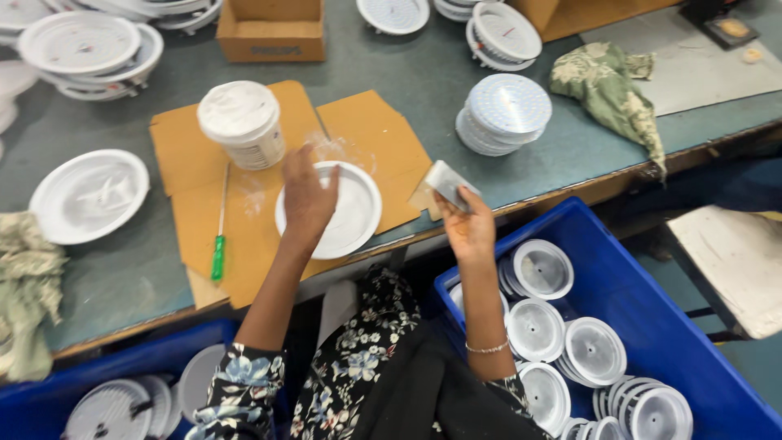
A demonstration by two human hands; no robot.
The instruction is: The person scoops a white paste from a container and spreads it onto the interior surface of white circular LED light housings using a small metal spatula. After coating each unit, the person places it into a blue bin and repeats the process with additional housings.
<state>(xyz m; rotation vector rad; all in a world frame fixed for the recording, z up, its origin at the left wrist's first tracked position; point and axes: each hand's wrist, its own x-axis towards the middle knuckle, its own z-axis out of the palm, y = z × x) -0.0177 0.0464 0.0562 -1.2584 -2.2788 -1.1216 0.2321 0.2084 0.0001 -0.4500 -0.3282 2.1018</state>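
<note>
From the head camera, the left hand (308,195) lies spread, fingers down, on the round white plastic lamp housing (330,209) that sits on the brown cardboard sheet (366,134) at the bench's near edge, while the right hand (466,224) pinches a small flat grey-white square plate (445,183) just right of it. The step looks like fitting plate to housing, which calls for holding the housing steady and bringing the plate level over its centre; a white tub of paste (242,124) and a green-handled screwdriver (220,228) lie just left.

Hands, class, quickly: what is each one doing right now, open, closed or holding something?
Left hand: fingers spread open, resting on the white round housing on the cardboard.
Right hand: closed on a flat square plate.
</note>
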